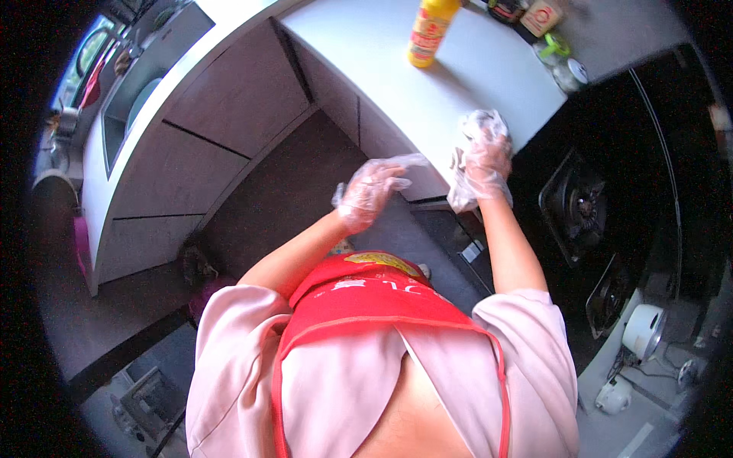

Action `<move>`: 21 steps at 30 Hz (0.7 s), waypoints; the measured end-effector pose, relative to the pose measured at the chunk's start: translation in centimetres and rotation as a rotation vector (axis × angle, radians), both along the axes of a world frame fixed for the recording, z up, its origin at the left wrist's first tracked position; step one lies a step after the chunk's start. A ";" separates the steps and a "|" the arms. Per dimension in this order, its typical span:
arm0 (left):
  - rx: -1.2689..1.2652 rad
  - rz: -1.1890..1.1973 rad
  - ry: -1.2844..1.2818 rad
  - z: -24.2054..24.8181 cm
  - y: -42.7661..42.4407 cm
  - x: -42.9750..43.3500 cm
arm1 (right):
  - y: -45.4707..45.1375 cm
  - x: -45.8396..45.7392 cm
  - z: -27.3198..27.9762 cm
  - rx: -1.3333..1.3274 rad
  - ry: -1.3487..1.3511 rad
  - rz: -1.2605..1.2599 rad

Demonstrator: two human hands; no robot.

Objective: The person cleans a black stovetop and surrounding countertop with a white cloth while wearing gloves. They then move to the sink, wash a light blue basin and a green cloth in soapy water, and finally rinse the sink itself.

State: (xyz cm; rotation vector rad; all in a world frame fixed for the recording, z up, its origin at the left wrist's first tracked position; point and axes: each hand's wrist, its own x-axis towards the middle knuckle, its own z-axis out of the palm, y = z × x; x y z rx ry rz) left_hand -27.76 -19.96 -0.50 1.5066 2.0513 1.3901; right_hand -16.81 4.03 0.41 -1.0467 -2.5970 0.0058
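Note:
My right hand [488, 163], in a clear plastic glove, presses a crumpled whitish cloth [461, 192] onto the white countertop [372, 46], close to its corner beside the black hob. Part of the cloth hangs over the counter's front edge. My left hand [369, 192], gloved the same way, is held in the air in front of the cabinets with its fingers apart and nothing in it. Farther back on the counter stands a yellow bottle [429, 34] with a red printed label. A red apron [378, 292] covers my front.
Jars with a green lid [554, 46] and a white lid [577, 70] stand by the wall. The black gas hob [578, 200] lies at right, a white pot [643, 332] beyond it. A sink [117, 129] is set in the left counter. Cabinets line both sides.

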 end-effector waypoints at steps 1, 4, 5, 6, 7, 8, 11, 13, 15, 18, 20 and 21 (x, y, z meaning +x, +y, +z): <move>-0.054 0.056 0.031 0.3 -2.3 -1.7 | -0.9 -2.6 -0.1 -0.037 0.001 0.035; -0.067 0.216 -0.062 0.4 -10.0 -5.5 | -5.2 -6.0 0.3 -0.038 -0.201 0.097; -0.044 0.278 -0.218 0.2 -12.8 -6.5 | -6.3 -6.0 1.4 -0.092 -0.267 0.207; -0.056 0.381 -0.348 1.0 -15.5 -7.5 | -7.0 -5.7 3.0 -0.145 -0.335 0.317; -0.066 0.488 -0.476 1.8 -18.5 -8.7 | -8.0 -5.6 5.3 -0.186 -0.348 0.416; -0.051 0.570 -0.411 1.7 -21.7 -9.3 | -8.5 -4.8 7.1 -0.224 -0.360 0.519; 0.001 0.753 -0.422 1.9 -27.8 -11.1 | -7.2 -3.1 4.8 0.038 -0.447 0.582; 0.264 0.860 -0.558 2.0 -30.7 -11.3 | -7.2 -5.1 3.6 0.145 -0.464 0.548; 0.323 0.913 -0.564 2.3 -33.1 -12.1 | -7.2 -9.3 2.1 0.223 -0.306 0.630; 0.260 1.049 -0.531 2.9 -34.3 -13.0 | -7.0 -18.4 -0.3 0.255 -0.191 0.625; 0.310 1.021 -0.489 3.9 -33.0 -15.5 | -8.2 -26.1 -0.7 0.319 -0.089 0.578; 0.313 1.010 -0.447 4.4 -32.1 -16.9 | -8.7 -29.8 -1.0 0.356 -0.051 0.553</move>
